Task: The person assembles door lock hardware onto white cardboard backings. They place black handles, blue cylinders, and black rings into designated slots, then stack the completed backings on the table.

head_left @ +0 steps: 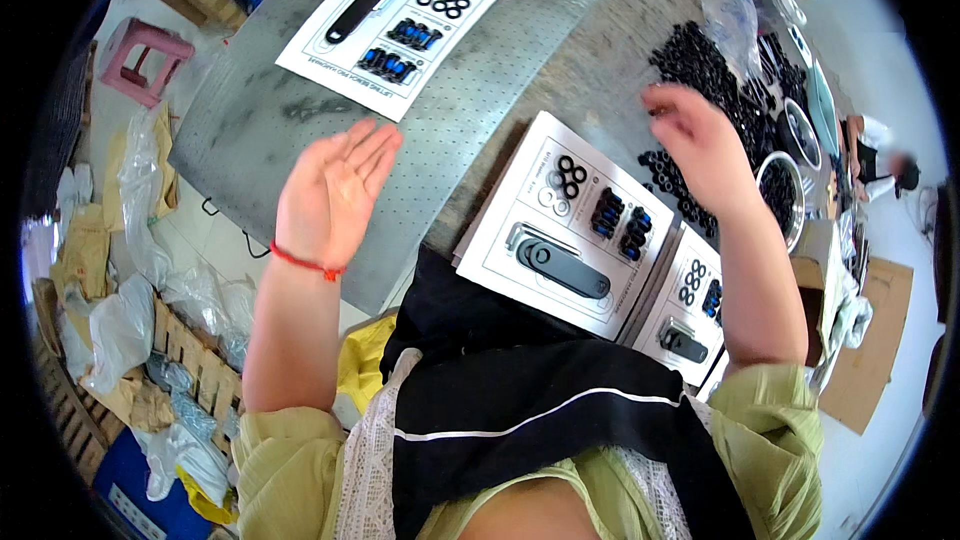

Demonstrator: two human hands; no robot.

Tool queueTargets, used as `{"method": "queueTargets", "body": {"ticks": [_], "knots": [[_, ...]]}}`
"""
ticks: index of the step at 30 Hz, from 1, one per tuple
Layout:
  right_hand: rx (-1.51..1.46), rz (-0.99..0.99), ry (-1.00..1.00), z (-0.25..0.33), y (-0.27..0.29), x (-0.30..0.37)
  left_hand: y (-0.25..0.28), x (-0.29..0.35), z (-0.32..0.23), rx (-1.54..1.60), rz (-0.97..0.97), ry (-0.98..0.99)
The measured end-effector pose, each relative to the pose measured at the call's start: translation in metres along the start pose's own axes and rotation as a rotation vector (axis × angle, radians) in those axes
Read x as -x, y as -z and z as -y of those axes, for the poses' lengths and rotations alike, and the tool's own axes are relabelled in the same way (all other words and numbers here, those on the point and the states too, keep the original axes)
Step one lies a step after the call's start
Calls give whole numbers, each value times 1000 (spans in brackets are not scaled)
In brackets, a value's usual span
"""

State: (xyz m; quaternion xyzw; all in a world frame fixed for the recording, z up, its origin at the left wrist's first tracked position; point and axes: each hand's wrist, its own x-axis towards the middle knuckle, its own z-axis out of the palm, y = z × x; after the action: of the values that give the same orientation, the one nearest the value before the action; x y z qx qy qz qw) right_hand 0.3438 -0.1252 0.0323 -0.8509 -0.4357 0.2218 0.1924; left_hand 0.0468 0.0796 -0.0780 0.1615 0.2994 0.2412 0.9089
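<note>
The left hand (335, 190) hovers open and empty, palm up, over the metal table (300, 110), while the right hand (700, 145), fingers curled loosely, reaches into the pile of black rings (700, 65) beside the printed card (565, 225), apparently gathering parts for it.

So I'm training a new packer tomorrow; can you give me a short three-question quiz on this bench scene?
1. True or false: the left hand holds a black ring.
2. Which hand reaches the pile of black rings?
A. left
B. right
C. neither
3. Fill in: the white card nearest the body carries a long black ____ part.

Key:
1. False; it is raised, palm open and empty, above the metal sheet.
2. B; the right hand is at the pile, though whether it grips a ring cannot be told.
3. Handle-shaped.
</note>
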Motion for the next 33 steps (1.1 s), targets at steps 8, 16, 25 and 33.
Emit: {"method": "queueTargets", "body": {"ticks": [8, 16, 25, 33], "knots": [[-46, 46, -444, 3, -17, 162, -24, 31, 64, -1126, 107, -191], [106, -158, -290, 2, -47, 165, -35, 27, 88, -1455, 101, -189], [280, -68, -300, -3, -52, 154, -26, 19, 91, -1417, 57, -90], [383, -29, -326, -3, -55, 145, -18, 15, 86, -1359, 64, -17]]}}
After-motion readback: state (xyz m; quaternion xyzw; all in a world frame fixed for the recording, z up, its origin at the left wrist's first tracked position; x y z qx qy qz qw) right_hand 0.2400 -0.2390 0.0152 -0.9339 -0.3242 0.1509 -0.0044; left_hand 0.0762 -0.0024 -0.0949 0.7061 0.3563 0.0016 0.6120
